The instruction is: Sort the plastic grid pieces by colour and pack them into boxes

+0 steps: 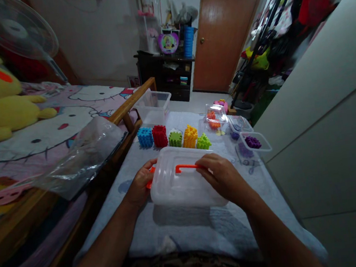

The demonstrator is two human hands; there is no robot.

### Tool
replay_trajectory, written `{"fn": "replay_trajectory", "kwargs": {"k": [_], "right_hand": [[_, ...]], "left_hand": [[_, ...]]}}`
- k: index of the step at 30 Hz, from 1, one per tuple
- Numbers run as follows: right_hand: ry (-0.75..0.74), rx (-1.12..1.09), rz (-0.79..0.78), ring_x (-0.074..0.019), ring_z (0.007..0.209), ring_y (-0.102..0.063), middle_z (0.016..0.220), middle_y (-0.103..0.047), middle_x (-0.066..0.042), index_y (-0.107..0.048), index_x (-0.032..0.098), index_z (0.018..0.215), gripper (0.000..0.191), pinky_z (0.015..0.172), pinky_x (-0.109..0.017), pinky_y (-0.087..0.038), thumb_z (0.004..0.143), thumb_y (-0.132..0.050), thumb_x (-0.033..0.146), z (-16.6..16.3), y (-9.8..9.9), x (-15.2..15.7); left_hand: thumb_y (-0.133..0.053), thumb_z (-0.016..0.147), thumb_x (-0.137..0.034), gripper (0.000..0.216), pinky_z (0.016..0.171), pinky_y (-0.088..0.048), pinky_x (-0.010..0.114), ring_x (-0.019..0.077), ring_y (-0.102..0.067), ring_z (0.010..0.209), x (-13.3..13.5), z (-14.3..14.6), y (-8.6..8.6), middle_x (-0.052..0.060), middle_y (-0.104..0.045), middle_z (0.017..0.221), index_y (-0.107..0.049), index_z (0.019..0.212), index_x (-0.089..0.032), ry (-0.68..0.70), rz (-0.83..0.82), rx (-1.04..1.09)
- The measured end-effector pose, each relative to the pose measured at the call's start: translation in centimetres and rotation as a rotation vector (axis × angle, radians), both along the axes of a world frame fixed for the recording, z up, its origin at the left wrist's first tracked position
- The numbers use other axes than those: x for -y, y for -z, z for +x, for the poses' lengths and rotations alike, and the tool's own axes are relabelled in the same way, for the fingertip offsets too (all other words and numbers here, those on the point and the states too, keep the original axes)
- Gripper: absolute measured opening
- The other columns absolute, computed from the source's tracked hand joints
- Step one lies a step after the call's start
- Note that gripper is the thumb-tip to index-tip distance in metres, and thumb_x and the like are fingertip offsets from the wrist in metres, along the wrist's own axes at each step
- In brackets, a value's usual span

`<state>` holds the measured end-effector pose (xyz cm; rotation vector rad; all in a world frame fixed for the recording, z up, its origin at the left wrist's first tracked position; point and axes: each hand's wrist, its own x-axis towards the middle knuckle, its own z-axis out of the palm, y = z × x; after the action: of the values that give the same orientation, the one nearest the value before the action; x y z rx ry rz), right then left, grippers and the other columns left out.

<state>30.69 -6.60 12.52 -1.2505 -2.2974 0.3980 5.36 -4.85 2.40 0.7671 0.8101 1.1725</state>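
Note:
A clear plastic storage box (185, 189) with a lid sits in front of me, its near side tilted toward me. My left hand (141, 182) grips the left side at an orange latch (150, 179), its thumb and fingers around that edge. With closed fingers my right hand (219, 174) holds the right end of the orange carrying handle (187, 166) on the lid. Behind the box stand several bumpy foam-like block cubes: a blue cube (145, 137), a red cube (159, 136), a green one (175, 138), a yellow one (190, 136) and a lime piece (203, 141).
A clear open bin (153, 106) stands at the back left. To the right are small clear containers, one with orange pieces (213, 119), another with purple pieces (253, 142). A wooden bed rail (133, 100) and a plastic bag (83, 156) lie left; a white cabinet (328, 145) borders the right.

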Motion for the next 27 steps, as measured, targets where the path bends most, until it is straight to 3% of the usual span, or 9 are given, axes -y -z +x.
{"fn": "replay_trajectory", "kwargs": {"k": [6,9,14,21,27], "right_hand": [[0.215,-0.130,0.095,-0.0175,0.080,-0.063,0.089,-0.069,-0.005,-0.068,0.020,0.091,0.018,0.073,-0.029,-0.048,0.094,-0.052,0.029,5.6,-2.7,2.4],[0.418,-0.111,0.092,-0.0176,0.073,-0.063,0.090,-0.071,-0.004,-0.070,0.022,0.091,0.022,0.067,-0.028,-0.048,0.090,-0.054,0.037,10.1,-2.6,4.0],[0.651,-0.050,-0.021,-0.0196,0.067,-0.064,0.081,-0.073,-0.004,-0.073,0.023,0.090,0.031,0.063,-0.029,-0.049,0.083,-0.056,0.047,15.7,0.4,6.3],[0.592,-0.023,-0.200,-0.0223,0.073,-0.068,0.082,-0.075,-0.007,-0.072,0.023,0.083,0.030,0.066,-0.030,-0.052,0.082,-0.053,0.046,16.3,5.1,6.3],[0.555,0.050,-0.276,-0.0235,0.079,-0.069,0.086,-0.074,-0.008,-0.071,0.021,0.085,0.028,0.075,-0.035,-0.053,0.081,-0.049,0.038,16.3,7.3,4.7]], "left_hand": [[-0.072,0.057,-0.015,0.060,0.050,-0.054,0.026,0.0178,-0.067,0.052,0.1,-0.1,-0.5,0.002,-0.074,0.076,-0.056,0.115,-0.017,-0.008,-0.009,0.008],[-0.071,0.056,-0.016,0.060,0.050,-0.055,0.025,0.0179,-0.067,0.054,0.1,-0.5,-0.7,0.003,-0.075,0.080,-0.057,0.114,-0.017,-0.046,-0.014,0.020],[-0.071,0.055,-0.018,0.056,0.052,-0.055,0.024,0.0174,-0.068,0.058,-0.1,-1.0,-0.6,0.005,-0.075,0.086,-0.061,0.110,-0.015,-0.109,-0.018,0.043],[-0.075,0.057,-0.025,0.050,0.052,-0.053,0.024,0.0175,-0.066,0.057,-0.1,-1.0,-0.9,0.003,-0.073,0.079,-0.064,0.105,-0.014,-0.183,-0.036,-0.036],[-0.079,0.060,-0.034,0.043,0.054,-0.052,0.022,0.0150,-0.064,0.059,-0.1,-0.7,-1.2,0.002,-0.072,0.078,-0.067,0.097,-0.015,-0.261,-0.062,-0.087]]}}
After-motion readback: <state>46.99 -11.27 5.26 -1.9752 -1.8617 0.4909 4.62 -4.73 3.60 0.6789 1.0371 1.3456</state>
